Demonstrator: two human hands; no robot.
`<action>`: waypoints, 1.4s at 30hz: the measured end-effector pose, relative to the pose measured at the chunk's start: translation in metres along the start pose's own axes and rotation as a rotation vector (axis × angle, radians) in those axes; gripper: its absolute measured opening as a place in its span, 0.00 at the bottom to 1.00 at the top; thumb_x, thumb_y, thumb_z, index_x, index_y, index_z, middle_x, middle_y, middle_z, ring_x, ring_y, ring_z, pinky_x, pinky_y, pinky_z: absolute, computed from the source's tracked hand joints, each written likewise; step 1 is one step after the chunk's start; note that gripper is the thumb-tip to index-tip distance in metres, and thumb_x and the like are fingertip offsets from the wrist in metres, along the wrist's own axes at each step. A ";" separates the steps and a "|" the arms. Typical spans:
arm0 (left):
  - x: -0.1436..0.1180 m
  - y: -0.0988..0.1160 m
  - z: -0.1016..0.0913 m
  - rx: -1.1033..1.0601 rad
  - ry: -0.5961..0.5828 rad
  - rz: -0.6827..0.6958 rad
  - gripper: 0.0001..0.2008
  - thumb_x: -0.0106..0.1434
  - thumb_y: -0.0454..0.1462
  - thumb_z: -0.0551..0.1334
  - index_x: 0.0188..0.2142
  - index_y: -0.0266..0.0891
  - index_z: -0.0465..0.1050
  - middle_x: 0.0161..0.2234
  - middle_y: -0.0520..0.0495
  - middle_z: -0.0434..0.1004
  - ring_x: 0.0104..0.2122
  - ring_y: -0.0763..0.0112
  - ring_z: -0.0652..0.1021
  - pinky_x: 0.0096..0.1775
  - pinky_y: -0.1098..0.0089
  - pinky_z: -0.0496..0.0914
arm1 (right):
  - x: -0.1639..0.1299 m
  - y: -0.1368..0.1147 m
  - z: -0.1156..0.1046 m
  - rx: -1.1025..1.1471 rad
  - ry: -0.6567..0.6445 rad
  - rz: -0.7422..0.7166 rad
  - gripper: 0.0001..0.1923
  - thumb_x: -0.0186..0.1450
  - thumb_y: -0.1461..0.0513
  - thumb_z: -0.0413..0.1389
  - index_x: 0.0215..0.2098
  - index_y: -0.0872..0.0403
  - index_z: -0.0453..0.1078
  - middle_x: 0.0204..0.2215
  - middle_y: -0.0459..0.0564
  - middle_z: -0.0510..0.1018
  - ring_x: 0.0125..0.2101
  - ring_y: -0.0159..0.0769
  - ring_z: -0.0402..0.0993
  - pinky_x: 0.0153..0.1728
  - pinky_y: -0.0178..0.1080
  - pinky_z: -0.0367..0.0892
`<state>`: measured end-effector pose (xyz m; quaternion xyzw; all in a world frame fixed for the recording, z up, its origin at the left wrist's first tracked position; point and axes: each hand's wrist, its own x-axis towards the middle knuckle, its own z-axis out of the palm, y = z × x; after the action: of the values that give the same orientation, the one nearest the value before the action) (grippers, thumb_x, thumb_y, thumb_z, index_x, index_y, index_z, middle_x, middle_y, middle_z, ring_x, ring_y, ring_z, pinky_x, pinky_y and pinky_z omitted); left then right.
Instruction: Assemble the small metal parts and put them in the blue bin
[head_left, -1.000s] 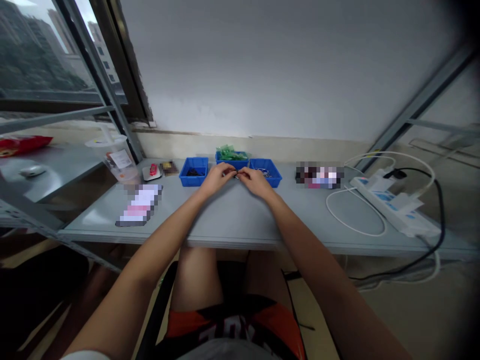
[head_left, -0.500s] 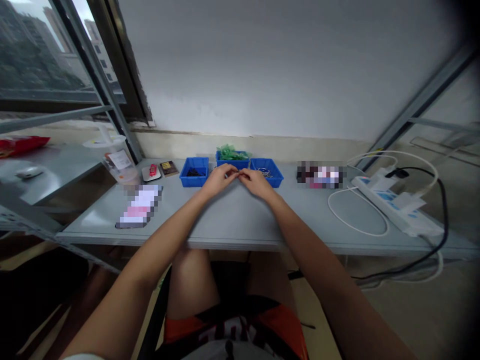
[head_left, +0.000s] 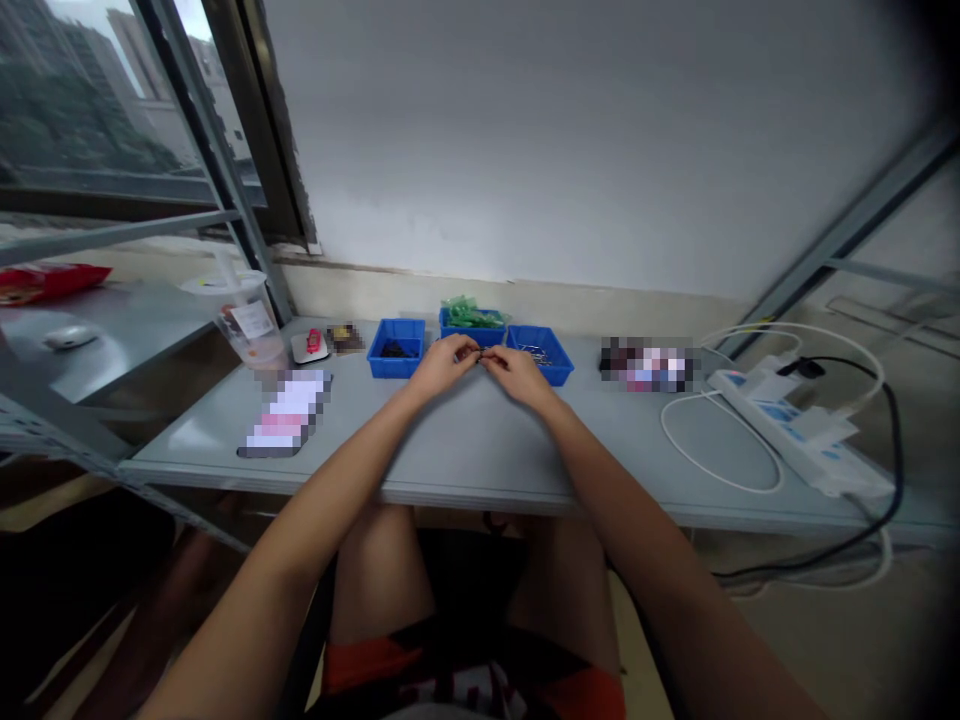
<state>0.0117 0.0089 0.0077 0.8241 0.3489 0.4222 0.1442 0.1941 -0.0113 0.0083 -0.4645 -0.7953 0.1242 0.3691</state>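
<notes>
Near the bins point(head_left: 395, 368), our left hand point(head_left: 448, 362) and right hand point(head_left: 519, 374) pinch one piece point(head_left: 481, 356), probably light, stiff, best held by its ends.

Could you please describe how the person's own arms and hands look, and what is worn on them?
The left hand and the right hand are without gloves. The left forearm and right forearm are bare; no sleeve, watch or bracelet shows. Below, the person wears orange and black shorts with pale lettering.
</notes>
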 end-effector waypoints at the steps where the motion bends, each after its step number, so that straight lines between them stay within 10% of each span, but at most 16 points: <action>1: 0.000 0.000 0.000 -0.002 0.002 -0.005 0.07 0.63 0.36 0.59 0.38 0.36 0.74 0.34 0.46 0.77 0.33 0.70 0.75 0.38 0.70 0.68 | 0.000 0.000 0.000 0.002 0.011 0.001 0.10 0.65 0.60 0.53 0.38 0.54 0.76 0.34 0.51 0.82 0.32 0.36 0.75 0.37 0.37 0.65; 42: 0.000 -0.003 -0.003 0.013 0.032 -0.049 0.07 0.64 0.35 0.60 0.38 0.36 0.75 0.35 0.46 0.79 0.34 0.70 0.77 0.38 0.71 0.69 | 0.007 0.002 -0.003 0.000 0.056 -0.063 0.09 0.67 0.61 0.54 0.39 0.55 0.75 0.35 0.51 0.81 0.33 0.36 0.73 0.37 0.36 0.63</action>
<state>0.0082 0.0108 0.0084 0.8096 0.3740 0.4292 0.1434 0.1955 -0.0047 0.0124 -0.4427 -0.7989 0.0994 0.3948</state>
